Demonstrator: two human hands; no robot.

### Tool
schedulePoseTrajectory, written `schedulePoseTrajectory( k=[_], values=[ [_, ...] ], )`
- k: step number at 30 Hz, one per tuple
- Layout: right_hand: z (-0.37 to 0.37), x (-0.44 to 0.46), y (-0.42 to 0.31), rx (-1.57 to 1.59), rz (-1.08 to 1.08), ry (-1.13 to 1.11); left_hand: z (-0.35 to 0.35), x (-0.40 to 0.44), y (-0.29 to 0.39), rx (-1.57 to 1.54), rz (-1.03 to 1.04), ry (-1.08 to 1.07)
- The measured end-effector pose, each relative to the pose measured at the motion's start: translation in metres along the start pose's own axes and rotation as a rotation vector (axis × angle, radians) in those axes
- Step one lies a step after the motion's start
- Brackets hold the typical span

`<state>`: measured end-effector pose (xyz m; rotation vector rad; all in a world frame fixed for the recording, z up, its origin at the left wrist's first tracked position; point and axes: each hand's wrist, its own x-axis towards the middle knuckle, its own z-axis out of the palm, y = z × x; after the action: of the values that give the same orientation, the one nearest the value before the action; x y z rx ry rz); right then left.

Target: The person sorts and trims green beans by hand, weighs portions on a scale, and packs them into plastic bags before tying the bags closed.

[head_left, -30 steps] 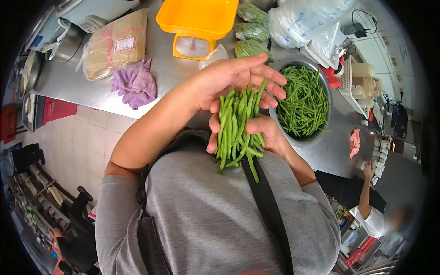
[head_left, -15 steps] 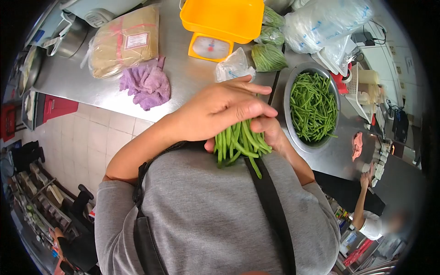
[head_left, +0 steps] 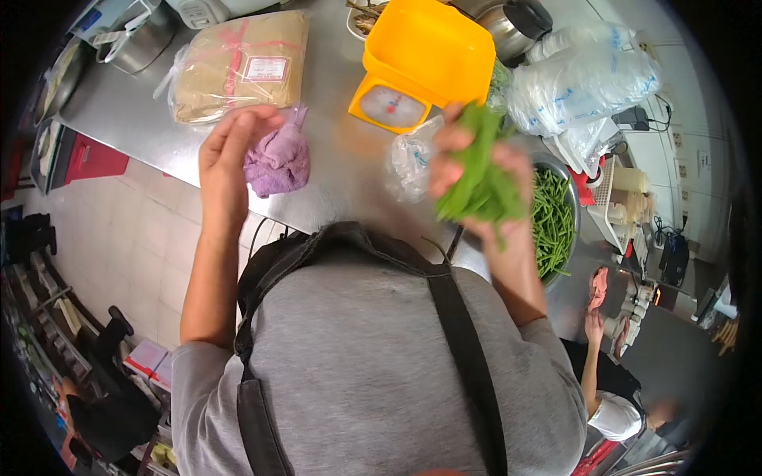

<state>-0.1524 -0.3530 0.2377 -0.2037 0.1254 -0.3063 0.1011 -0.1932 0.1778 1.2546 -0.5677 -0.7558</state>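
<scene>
My right hand, smeared by motion, grips a bunch of green beans in front of the yellow scale and beside the metal bowl of green beans. My left hand is raised at the left with fingers loosely bent and nothing in it. It overlaps the view of the purple cloth; whether they touch I cannot tell. A crumpled clear bag lies between the scale and my right hand.
A wrapped brown package lies behind the cloth. Clear plastic bags, a metal kettle and a white basket stand at the back and right. A co-worker's arm reaches to the counter at lower right.
My hands have moved apart. My left hand has come off the beans and gone left; my right hand has carried the bunch up and right. The view has shifted.
</scene>
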Motion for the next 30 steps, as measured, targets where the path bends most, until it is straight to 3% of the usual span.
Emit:
schedulePoseTrajectory(
  k=[2,4,8,10,13,19,22,27,30],
  values=[
    [0.027,0.017,-0.043,-0.464,-0.09,0.022,-0.033,0.002,-0.024,0.14,0.001,0.057],
    [0.053,0.044,-0.082,-0.936,-0.121,0.252,-0.054,0.004,-0.046,0.301,-0.007,0.074],
    [0.071,0.114,-0.115,-1.803,0.103,0.152,-0.066,0.003,-0.079,0.203,-0.155,0.077],
    [0.062,0.141,-0.117,-2.312,0.18,0.031,-0.068,0.006,-0.093,0.224,-0.105,0.046],
    [0.021,0.171,-0.118,-2.854,0.287,0.198,-0.072,0.01,-0.104,0.254,-0.072,0.037],
    [0.005,0.162,-0.101,-2.878,0.135,0.293,-0.072,0.01,-0.118,0.288,-0.017,0.054],
    [-0.001,0.159,-0.113,-2.769,0.286,0.218,-0.072,0.009,-0.125,0.273,0.016,0.066],
    [-0.021,0.154,-0.126,-2.656,0.164,0.162,-0.073,0.006,-0.121,0.29,0.033,0.036],
    [0.024,0.144,-0.091,-2.697,0.196,0.206,-0.077,0.005,-0.124,0.288,0.049,0.017]
  ],
)
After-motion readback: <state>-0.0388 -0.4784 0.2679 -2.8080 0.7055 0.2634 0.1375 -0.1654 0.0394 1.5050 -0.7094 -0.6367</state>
